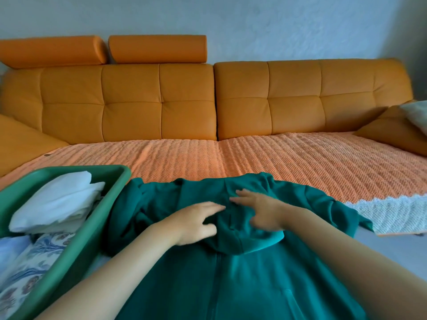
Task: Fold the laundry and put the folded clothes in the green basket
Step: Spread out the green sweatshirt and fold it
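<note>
Currently: a teal hoodie (242,285) lies front up on the orange woven cover (277,162) of the sofa (129,100), hem toward the person, and both hands are on its hood (242,241).
Left grip: the left hand (196,221) is open, fingers straight and laid flat on the hood, holding nothing.
Right grip: the right hand (258,209) is open too, fingers spread on the fabric; it is slightly blurred.
Hoodie position: just right of the green basket (76,257), with the left sleeve (129,209) bunched against or very near its wall.
Hoodie look: thick, soft fleece with a centre seam, probably a zip, a front pocket and rumpled shoulders.
Right sleeve (346,211): spread out over the cover's white edge.
Basket contents: a folded white garment (57,204) and a floral cloth (30,269).
Risk, hood: likely to puff back up once released, leaving a lump.
Risk, left sleeve: if folded in as crumpled, the bundle would probably come out uneven.
Risk, right sleeve: could drag or slip off the edge.
Risk, basket: a bulky fold may sit high and tip.
</note>
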Action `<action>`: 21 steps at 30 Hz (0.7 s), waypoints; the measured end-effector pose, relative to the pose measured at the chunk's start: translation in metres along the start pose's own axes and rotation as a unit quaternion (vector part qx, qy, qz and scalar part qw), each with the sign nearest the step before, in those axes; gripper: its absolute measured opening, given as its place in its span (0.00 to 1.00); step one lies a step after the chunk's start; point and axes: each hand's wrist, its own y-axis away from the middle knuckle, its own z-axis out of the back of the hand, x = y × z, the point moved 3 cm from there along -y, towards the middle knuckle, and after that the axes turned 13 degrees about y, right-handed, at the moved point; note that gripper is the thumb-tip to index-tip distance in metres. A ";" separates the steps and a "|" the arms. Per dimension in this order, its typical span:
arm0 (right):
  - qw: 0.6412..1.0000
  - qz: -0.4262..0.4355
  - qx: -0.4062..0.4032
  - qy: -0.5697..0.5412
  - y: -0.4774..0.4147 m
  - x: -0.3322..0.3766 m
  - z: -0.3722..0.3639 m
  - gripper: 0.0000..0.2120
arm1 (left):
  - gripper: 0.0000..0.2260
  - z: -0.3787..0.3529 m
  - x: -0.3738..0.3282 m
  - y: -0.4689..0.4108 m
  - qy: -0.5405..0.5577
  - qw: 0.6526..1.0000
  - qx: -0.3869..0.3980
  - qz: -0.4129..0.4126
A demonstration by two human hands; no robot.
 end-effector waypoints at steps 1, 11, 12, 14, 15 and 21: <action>0.999 0.017 0.049 0.008 0.009 0.008 -0.005 0.43 | 0.36 -0.008 0.001 0.007 -0.019 0.999 0.031 0.010; 0.980 -0.004 0.072 0.183 0.036 0.028 -0.030 0.56 | 0.29 -0.024 0.007 0.017 -0.090 0.980 -0.159 -0.083; 0.982 -0.007 0.054 0.179 0.036 0.027 -0.033 0.55 | 0.29 -0.020 0.008 0.019 -0.076 0.974 -0.189 -0.101; 0.986 -0.016 -0.005 0.165 0.035 0.026 -0.032 0.49 | 0.31 -0.013 0.010 0.023 -0.090 0.955 -0.241 -0.145; 0.986 -0.020 -0.048 0.158 0.036 0.025 -0.028 0.45 | 0.31 -0.011 0.010 0.026 -0.126 0.942 -0.260 -0.173; 0.963 0.072 -0.059 0.252 0.042 0.021 -0.028 0.44 | 0.25 -0.017 0.022 0.032 -0.292 0.934 -0.115 -0.172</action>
